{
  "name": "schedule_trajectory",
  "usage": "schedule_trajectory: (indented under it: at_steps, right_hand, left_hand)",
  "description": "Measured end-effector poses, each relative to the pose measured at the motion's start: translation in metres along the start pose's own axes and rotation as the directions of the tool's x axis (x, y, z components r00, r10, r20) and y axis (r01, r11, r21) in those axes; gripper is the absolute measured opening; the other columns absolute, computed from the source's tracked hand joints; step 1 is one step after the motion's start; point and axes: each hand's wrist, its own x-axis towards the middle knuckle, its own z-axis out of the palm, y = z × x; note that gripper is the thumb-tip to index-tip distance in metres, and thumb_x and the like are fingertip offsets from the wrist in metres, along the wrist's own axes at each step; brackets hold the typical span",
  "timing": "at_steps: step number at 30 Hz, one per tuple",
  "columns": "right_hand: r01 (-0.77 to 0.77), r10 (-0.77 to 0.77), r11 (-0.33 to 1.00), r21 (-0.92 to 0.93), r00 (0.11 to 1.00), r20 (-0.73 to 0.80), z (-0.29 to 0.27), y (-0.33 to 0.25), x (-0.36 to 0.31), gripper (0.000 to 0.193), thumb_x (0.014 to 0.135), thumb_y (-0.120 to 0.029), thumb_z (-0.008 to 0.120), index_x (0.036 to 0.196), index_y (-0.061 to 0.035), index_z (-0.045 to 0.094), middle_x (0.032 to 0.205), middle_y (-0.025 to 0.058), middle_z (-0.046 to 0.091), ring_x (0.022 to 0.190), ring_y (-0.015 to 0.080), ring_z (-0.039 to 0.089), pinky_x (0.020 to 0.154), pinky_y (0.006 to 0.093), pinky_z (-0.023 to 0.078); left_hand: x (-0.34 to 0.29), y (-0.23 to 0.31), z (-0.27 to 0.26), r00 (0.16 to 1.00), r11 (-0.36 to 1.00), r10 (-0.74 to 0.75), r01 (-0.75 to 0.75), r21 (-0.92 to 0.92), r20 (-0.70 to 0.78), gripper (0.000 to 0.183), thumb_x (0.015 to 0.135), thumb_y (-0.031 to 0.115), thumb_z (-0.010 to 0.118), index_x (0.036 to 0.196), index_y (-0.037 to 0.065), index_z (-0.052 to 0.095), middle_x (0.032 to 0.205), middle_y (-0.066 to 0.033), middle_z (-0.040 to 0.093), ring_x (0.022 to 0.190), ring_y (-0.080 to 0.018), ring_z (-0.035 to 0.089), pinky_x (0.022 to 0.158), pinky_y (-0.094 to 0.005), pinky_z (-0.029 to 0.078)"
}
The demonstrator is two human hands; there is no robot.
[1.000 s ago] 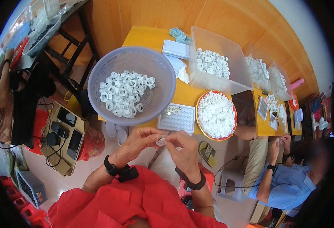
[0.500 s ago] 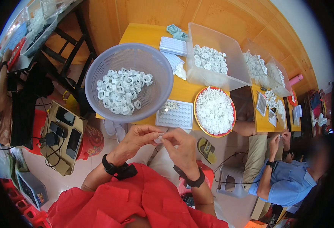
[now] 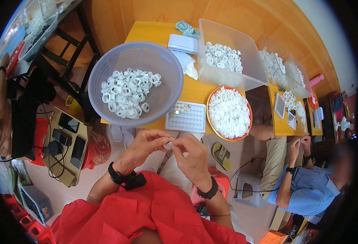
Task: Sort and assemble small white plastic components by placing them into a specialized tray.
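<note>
Both of my hands meet in front of my red shirt, just off the table's near edge. A small white plastic part (image 3: pixel 168 145) is pinched in the fingertips of my left hand (image 3: pixel 144 149). Against the same part press the thumb and index finger of my right hand (image 3: pixel 192 153); fingers hide much of it. Beyond my hands lies a pale tray (image 3: pixel 190 124) of small round wells, with several round pieces at its upper left. A grey-purple basket (image 3: pixel 174 95) holds white ring-shaped parts (image 3: pixel 131 92). On the right, a red-rimmed round tray (image 3: pixel 251 118) is heaped with small white pieces (image 3: pixel 229 112).
A clear plastic bin (image 3: pixel 244 79) with white parts stands at the back of the yellow table (image 3: pixel 146 29). Phones lie in a cardboard box (image 3: pixel 61 156) at left. A co-worker in a blue shirt (image 3: pixel 309 191) sits at right near a grey stool (image 3: pixel 246 189); another person is at far left.
My right hand has shifted slightly down and its fingers have moved a little on the white part. The table and its contents appear slightly higher in view.
</note>
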Motion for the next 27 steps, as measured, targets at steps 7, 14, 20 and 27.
schedule_trajectory:
  at_steps: [7, 14, 20, 27]
  right_hand:
    - [0.012, -0.012, 1.0, 0.018, 0.999, 0.033, -0.002, -0.001, 0.0, 0.008, 0.074, 0.003, 0.062, 0.08, 0.0, 0.059, 0.071, 0.0102, 0.058, 0.063, 0.0198, 0.063, 0.056, 0.0258, 0.05]
    - [-0.025, 0.021, 0.99, 0.136, 0.999, 0.03, 0.0, 0.003, 0.001, 0.009, 0.074, 0.005, 0.058, 0.08, -0.0007, 0.057, 0.072, 0.0116, 0.057, 0.06, 0.0209, 0.061, 0.052, 0.0278, 0.048]
    - [-0.345, 0.298, 0.823, 0.45, 0.938, 0.174, -0.001, 0.012, 0.001, 0.007, 0.075, 0.003, 0.061, 0.081, 0.0028, 0.058, 0.069, 0.0064, 0.06, 0.059, 0.0091, 0.058, 0.052, 0.0229, 0.047]
    - [-0.346, 0.297, 0.821, 0.455, 0.938, 0.178, 0.0, 0.012, 0.0, 0.006, 0.076, 0.001, 0.063, 0.08, 0.0027, 0.059, 0.068, 0.0043, 0.06, 0.059, 0.0061, 0.055, 0.052, 0.0199, 0.045]
  left_hand:
    - [0.0, -0.004, -0.004, 1.0, 0.999, -0.018, 0.018, -0.04, 0.0, 0.018, 0.086, 0.01, 0.059, 0.1, 0.0, 0.062, 0.094, -0.0068, 0.063, 0.082, -0.0132, 0.06, 0.074, -0.0265, 0.051]
    - [0.001, -0.001, -0.002, 0.999, 0.999, -0.034, 0.034, -0.041, 0.008, 0.019, 0.086, 0.014, 0.06, 0.098, 0.0, 0.063, 0.091, -0.0064, 0.063, 0.08, -0.0113, 0.059, 0.069, -0.0243, 0.05]
    - [0.0, 0.0, -0.003, 0.995, 0.992, -0.086, 0.09, -0.088, 0.043, 0.018, 0.087, 0.014, 0.057, 0.099, 0.0, 0.062, 0.092, -0.0061, 0.062, 0.081, -0.0119, 0.06, 0.069, -0.025, 0.052]
    - [0.0, -0.003, -0.004, 0.998, 0.989, -0.062, 0.064, -0.136, 0.02, 0.02, 0.088, 0.014, 0.056, 0.1, -0.001, 0.062, 0.094, -0.007, 0.062, 0.082, -0.0121, 0.06, 0.071, -0.0245, 0.052]
